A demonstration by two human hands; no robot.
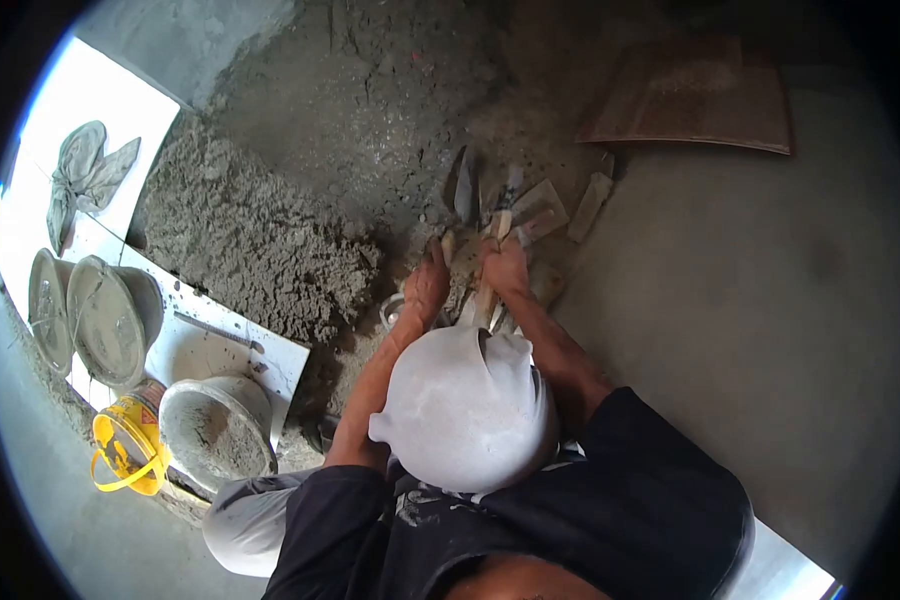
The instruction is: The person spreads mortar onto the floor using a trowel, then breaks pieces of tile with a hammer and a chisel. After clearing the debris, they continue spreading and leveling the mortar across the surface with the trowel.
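Observation:
My left hand (pixel 429 278) is closed around the handle of a trowel (pixel 463 188), whose pointed, mortar-stained blade faces away from me. Close beside it, my right hand (pixel 505 266) grips a tool with a wooden handle (pixel 486 302). This tool's far end is greyish and blurred, so I cannot make out its kind. Just past my right hand lies a flat rectangular float (pixel 542 212), with a narrow wooden block (pixel 591 207) to its right. Both hands are low over the dirty floor, beyond my light-trousered knee (pixel 460 410).
A heap of wet mortar (pixel 255 230) lies to the left. White tiles (pixel 285 362) along that side bear mortar-coated bowls (pixel 107 320) and a knotted grey cloth (pixel 87 175). A grey bucket (pixel 255 400) and a yellow pail (pixel 115 450) stand nearer. A brown board (pixel 690 100) lies far right.

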